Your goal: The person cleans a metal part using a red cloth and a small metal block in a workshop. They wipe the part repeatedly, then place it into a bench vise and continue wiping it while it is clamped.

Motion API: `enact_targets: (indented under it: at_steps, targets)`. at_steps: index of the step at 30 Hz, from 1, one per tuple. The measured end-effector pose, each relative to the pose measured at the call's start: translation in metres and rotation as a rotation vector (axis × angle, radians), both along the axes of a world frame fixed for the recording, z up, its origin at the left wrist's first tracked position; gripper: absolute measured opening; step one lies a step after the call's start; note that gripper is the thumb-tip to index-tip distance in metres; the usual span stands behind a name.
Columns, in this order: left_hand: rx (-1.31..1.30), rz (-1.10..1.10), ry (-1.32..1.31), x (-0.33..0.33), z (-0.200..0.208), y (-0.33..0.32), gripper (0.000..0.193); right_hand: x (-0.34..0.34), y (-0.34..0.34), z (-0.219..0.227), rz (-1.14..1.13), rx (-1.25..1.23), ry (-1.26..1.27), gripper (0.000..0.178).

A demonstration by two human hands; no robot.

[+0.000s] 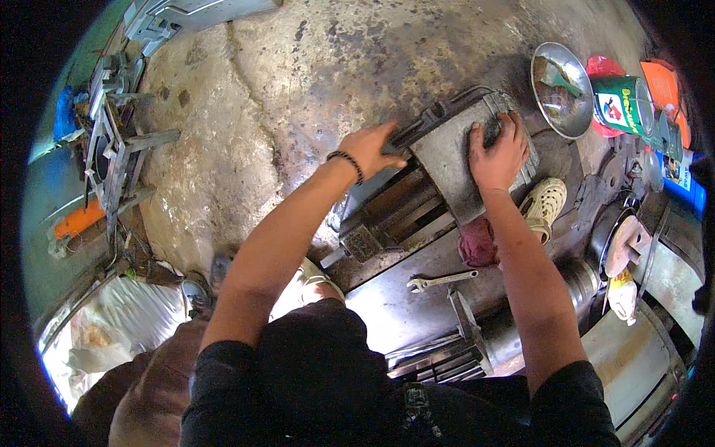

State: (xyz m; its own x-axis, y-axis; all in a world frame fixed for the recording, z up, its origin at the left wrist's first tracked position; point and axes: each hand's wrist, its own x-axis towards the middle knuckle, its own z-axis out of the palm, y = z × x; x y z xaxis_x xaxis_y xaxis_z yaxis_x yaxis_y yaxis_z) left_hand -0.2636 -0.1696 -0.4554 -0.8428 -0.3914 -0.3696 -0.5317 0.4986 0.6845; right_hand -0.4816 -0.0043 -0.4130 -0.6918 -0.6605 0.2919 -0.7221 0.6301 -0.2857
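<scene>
In front of me lies a heavy metal machine part with a broad grey housing (pixel 447 167) and long bare rails (pixel 417 216) running toward its near end. My right hand (pixel 500 155) rests on top of the housing, fingers spread and bent beside a dark recess. At the housing's far left edge, my left hand (pixel 370 153) has its thumb and fingers around the end of a dark bar (pixel 400 140). A dark beaded bracelet circles that wrist. By the housing's near side sits a crumpled dark red cloth (pixel 477 242). An open-ended wrench (pixel 443 281) lies on a flat metal surface nearer me.
At the far right, a shiny metal basin (pixel 562 89) holds a green-handled tool, beside a green tub (pixel 624 104). A cream clog (pixel 547 201) stands right of the machine. On the left are a frame-like stand (pixel 123 149) and white sheeting (pixel 126 320). Another person's leg (pixel 153 380) shows lower left.
</scene>
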Motion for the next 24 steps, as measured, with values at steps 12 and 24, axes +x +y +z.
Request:
enact_targets:
  at_steps: [12,24]
  targets:
    - [-0.218,0.054,-0.077,0.005,0.009,-0.001,0.114,-0.003,0.000,-0.002,0.007,-0.009,0.010,0.054]
    - [-0.303,0.043,-0.064,0.019,0.011,0.009,0.117,-0.004,-0.001,0.001,0.006,0.000,-0.021,0.055]
